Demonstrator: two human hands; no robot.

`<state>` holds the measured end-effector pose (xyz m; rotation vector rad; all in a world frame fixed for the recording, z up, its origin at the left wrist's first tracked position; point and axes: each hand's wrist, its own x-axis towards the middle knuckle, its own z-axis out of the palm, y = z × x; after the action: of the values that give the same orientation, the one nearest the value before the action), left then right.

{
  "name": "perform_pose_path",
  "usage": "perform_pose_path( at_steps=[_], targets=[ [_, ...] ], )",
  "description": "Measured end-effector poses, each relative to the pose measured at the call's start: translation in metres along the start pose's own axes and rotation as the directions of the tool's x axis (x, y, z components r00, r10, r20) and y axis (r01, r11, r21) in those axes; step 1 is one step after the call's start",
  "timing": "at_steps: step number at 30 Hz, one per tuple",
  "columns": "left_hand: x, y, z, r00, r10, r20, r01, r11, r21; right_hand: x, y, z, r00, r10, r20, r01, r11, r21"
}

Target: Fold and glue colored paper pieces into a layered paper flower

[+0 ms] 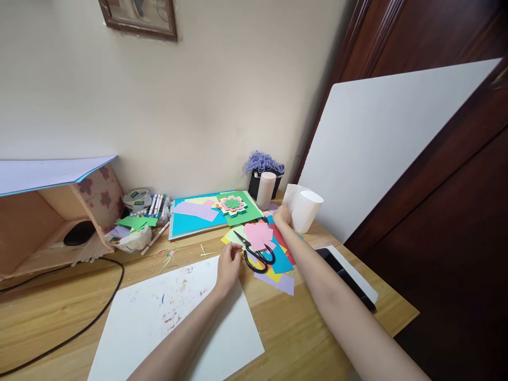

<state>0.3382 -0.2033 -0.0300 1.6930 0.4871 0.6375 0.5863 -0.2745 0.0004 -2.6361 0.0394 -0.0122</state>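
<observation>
My left hand rests at the top right corner of a paint-marked white sheet. Its fingers are loosely curled, with a gap at the thumb and nothing visible in them. Just right of it, black-handled scissors lie partly open on a pile of coloured paper pieces, a pink piece among them. My right hand reaches to the back of the pile, beside a curled white paper. Its fingers look closed, but their tips are hidden, so what they hold cannot be made out.
A layered paper flower lies on green paper. Behind stand a pale pink cylinder and a black holder with purple yarn. Markers, a cardboard box and a black cable are left; a white board leans right.
</observation>
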Motion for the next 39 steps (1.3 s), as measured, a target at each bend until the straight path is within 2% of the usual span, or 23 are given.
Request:
perform_pose_path(
  at_steps=[7,14,20,24,26,30,32,34,36,39],
  targets=[
    [0.0,0.003,0.0,1.0,-0.01,0.01,0.009,0.999,0.045,0.002,0.004,0.0,0.997,-0.077,-0.01,0.076,0.997,-0.013],
    [-0.001,0.005,0.0,1.0,-0.016,0.014,0.015,0.999,0.039,-0.002,-0.002,-0.018,0.989,-0.147,-0.03,0.147,0.989,0.009],
    [-0.001,0.003,0.0,1.0,-0.005,0.017,0.004,0.999,0.052,-0.026,-0.003,-0.044,0.97,-0.229,-0.079,0.237,0.964,0.119],
    [0.0,0.001,0.0,1.0,-0.005,0.016,0.005,1.0,0.017,-0.048,0.016,-0.067,0.96,-0.271,-0.072,0.28,0.927,0.248],
    [0.003,0.003,-0.002,1.0,-0.018,0.009,0.018,1.0,-0.019,-0.063,0.026,-0.073,0.951,-0.309,-0.012,0.293,0.889,0.353],
    [0.012,0.016,-0.01,0.998,-0.041,0.056,0.05,0.985,-0.164,-0.101,0.034,-0.064,0.884,-0.428,0.185,0.248,0.768,0.591],
    [0.015,0.025,-0.018,0.991,-0.042,0.127,0.072,0.969,-0.235,-0.124,0.03,-0.052,0.84,-0.475,0.262,0.2,0.719,0.666],
    [0.014,0.032,-0.028,0.986,-0.051,0.16,0.089,0.968,-0.234,-0.146,0.023,-0.041,0.796,-0.513,0.321,0.158,0.689,0.707],
    [0.011,0.036,-0.039,0.988,-0.067,0.135,0.096,0.972,-0.216,-0.164,0.015,-0.033,0.751,-0.55,0.365,0.113,0.653,0.749],
    [0.004,0.034,-0.056,0.994,-0.082,0.069,0.094,0.974,-0.205,-0.18,0.011,-0.026,0.637,-0.655,0.407,0.085,0.584,0.807]
  ],
)
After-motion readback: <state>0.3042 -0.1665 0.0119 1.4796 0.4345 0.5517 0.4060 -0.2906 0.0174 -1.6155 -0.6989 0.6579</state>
